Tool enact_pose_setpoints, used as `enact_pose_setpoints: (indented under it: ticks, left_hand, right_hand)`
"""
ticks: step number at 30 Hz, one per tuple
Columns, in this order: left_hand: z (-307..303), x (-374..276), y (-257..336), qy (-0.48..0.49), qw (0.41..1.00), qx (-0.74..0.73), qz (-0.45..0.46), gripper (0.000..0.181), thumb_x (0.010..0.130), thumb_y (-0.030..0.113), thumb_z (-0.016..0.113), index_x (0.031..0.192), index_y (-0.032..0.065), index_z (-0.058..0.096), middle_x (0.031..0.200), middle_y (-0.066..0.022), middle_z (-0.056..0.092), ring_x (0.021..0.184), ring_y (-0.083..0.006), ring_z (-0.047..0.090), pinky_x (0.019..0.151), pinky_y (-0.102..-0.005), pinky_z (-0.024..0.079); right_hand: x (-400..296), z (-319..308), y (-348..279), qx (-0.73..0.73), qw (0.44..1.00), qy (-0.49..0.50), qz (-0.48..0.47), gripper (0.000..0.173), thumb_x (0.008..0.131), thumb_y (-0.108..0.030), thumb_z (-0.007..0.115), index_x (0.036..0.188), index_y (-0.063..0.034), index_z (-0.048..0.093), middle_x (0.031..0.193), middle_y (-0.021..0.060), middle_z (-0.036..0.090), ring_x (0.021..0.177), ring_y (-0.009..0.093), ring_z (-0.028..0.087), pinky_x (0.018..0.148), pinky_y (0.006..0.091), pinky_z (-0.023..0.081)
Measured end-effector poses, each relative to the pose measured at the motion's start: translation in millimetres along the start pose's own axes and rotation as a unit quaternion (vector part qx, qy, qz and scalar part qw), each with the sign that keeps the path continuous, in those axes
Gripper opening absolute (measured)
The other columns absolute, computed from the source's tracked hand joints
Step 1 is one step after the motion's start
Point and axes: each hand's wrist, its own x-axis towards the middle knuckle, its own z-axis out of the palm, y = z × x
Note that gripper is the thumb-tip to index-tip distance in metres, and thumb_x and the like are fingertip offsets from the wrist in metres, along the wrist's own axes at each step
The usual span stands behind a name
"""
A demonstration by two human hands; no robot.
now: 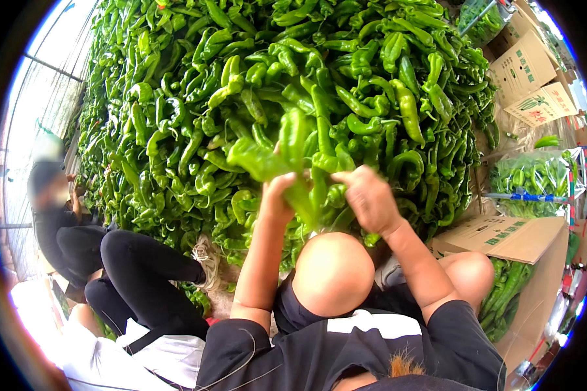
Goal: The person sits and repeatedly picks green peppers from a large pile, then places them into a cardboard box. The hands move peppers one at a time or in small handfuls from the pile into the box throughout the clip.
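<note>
A large heap of long green peppers (pixel 191 122) fills the space before me. In my left hand (pixel 280 193) are several green peppers (pixel 293 137), blurred by motion and sticking up past the fingers. Beside it on the right, my right hand (pixel 372 198) is over the near edge of the heap, its index finger pointing left at the peppers. Whether it holds a pepper cannot be told. Both hands are just beyond my bare knee (pixel 332 273).
An open cardboard box (pixel 543 278) with green peppers stands at my right. Behind it are a clear bag of peppers (pixel 528 176) in a metal frame and more printed cartons (pixel 523 68). At left sit a person in black leggings (pixel 146 264) and another person (pixel 49 220).
</note>
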Motion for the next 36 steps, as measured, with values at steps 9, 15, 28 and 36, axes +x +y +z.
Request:
enact_pose_setpoints:
  ticks: [9,15,28,36]
  left_hand:
    - [-121,-76,-14,0.093,0.984,-0.145,0.046,0.067,0.071,0.001,0.061,0.136,0.0026,0.045,0.131,-0.0119,0.056,0.123,-0.0269,0.053,0.115,-0.06,0.029]
    - [-111,-78,-8,0.077,0.994,-0.056,0.048,0.075,0.076,0.006,0.063,0.145,0.0172,0.036,0.127,-0.011,0.055,0.117,-0.0266,0.054,0.099,-0.0495,0.044]
    - [-140,12,-21,0.43,0.893,0.107,-0.072,0.063,0.074,0.018,0.084,0.124,0.0003,0.05,0.111,-0.0161,0.064,0.1,-0.0277,0.064,0.083,-0.0426,0.056]
    - [-82,-43,1,0.043,0.998,-0.047,0.016,0.049,0.084,0.014,0.066,0.129,0.0004,0.054,0.113,-0.0142,0.066,0.102,-0.0284,0.066,0.093,-0.0464,0.054]
  right_hand:
    - [25,30,41,-0.367,0.92,-0.049,0.126,0.066,0.069,-0.023,0.083,0.129,-0.0218,0.057,0.111,0.0053,0.047,0.101,0.027,0.047,0.082,0.0402,0.042]
    - [43,103,21,-0.329,0.917,-0.218,-0.058,0.049,0.082,-0.046,0.067,0.118,-0.012,0.064,0.094,0.0073,0.062,0.095,0.026,0.06,0.081,0.04,0.046]
    - [5,134,51,-0.041,0.987,-0.062,0.143,0.075,0.062,-0.004,0.072,0.13,-0.0096,0.04,0.118,0.0157,0.04,0.109,0.035,0.048,0.097,0.0409,0.044]
    - [77,48,-45,0.159,0.983,-0.03,0.083,0.068,0.085,-0.016,0.069,0.142,0.0013,0.037,0.13,0.0179,0.057,0.117,0.024,0.056,0.104,0.0364,0.042]
